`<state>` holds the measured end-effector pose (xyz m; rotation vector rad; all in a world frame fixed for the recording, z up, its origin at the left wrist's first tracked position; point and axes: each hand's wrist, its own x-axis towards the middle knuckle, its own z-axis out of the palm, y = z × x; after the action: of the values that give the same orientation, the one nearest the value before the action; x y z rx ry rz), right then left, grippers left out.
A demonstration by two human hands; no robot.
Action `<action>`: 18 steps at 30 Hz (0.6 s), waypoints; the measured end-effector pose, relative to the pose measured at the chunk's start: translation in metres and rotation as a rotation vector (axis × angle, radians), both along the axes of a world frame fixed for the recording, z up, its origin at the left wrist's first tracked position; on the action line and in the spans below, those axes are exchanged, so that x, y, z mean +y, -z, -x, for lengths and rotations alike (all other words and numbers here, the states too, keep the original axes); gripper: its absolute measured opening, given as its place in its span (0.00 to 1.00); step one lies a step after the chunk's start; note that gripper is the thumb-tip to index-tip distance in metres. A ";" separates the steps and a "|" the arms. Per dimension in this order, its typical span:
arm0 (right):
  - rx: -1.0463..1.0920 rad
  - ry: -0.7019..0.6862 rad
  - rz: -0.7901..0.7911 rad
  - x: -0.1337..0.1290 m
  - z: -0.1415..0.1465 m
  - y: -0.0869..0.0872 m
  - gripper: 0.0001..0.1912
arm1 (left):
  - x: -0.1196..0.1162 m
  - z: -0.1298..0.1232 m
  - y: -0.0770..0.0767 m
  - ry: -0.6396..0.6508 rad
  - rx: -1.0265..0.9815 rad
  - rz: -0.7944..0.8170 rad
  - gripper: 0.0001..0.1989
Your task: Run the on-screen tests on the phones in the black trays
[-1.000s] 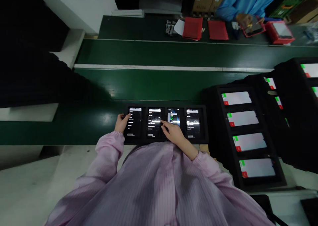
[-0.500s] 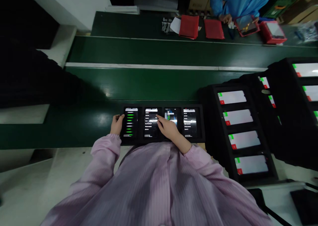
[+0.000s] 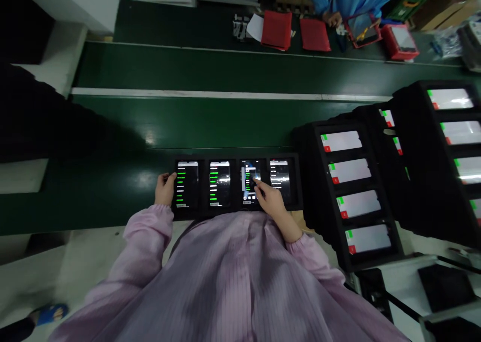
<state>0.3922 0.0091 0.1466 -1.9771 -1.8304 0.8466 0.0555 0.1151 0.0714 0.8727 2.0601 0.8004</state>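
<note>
A black foam tray (image 3: 237, 212) lies at the bench's near edge in front of me, with several lit smartphones set in its slots in a row. My left hand (image 3: 165, 188) grips the tray's left end, thumb on top, beside the leftmost phone (image 3: 187, 184). The second phone (image 3: 220, 183) also shows green and white text lines. My right hand (image 3: 270, 196) holds nothing; its index finger is stretched out at the screen of the third phone (image 3: 247, 185), and the other fingers are partly curled. On the rightmost phone (image 3: 280, 176) a menu list is showing, partly behind my right hand.
To the right stand stacked black trays (image 3: 363, 181) with pale phones bearing green and red labels, and another stack (image 3: 417, 146) behind. Across the green bench (image 3: 210, 119), a co-worker in blue (image 3: 353, 1) handles a red-framed device (image 3: 363, 29) near red pouches (image 3: 276, 29).
My right hand has moved from the second phone to the third. The second phone's screen has switched from a menu to green lines. The whole view has shifted slightly.
</note>
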 end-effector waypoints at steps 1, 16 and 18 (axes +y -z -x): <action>-0.009 -0.018 0.011 0.002 0.003 0.000 0.18 | 0.000 -0.001 -0.003 -0.003 0.001 0.005 0.11; -0.135 0.307 -0.075 0.001 -0.048 -0.002 0.21 | 0.000 -0.009 -0.021 -0.044 -0.026 0.016 0.07; -0.146 0.324 -0.081 0.001 -0.049 0.001 0.20 | 0.000 -0.009 -0.018 -0.051 -0.018 0.002 0.07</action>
<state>0.4416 0.0104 0.1457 -2.2497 -1.5257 0.5351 0.0643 0.1151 0.0895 0.8113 2.0746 0.8306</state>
